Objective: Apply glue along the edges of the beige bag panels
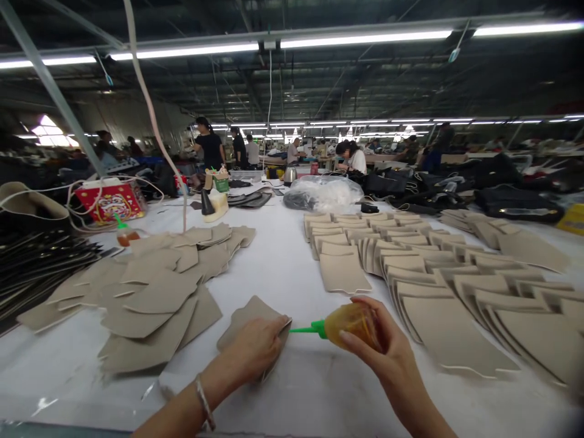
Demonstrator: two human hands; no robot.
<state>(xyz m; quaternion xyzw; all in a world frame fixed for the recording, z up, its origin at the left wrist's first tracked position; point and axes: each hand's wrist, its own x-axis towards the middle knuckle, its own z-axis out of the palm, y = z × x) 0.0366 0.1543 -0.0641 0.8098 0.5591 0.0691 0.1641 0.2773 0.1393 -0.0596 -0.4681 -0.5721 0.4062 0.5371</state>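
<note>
Near the front middle of the white table, my left hand holds a grey-beige sheet piece, its fingers closed on the right part. My right hand is wrapped round a squeeze bottle of amber liquid with a green nozzle. The bottle lies sideways, and its thin tip is at the right edge of the piece; whether it touches cannot be told. A loose heap of similar pieces lies to the left. Rows of overlapping folded pieces spread over the right side.
A second amber bottle and a red box stand at the back left, by a hanging cable. Dark stacked pieces lie far left. Beyond are a plastic bag, a black cone and several people.
</note>
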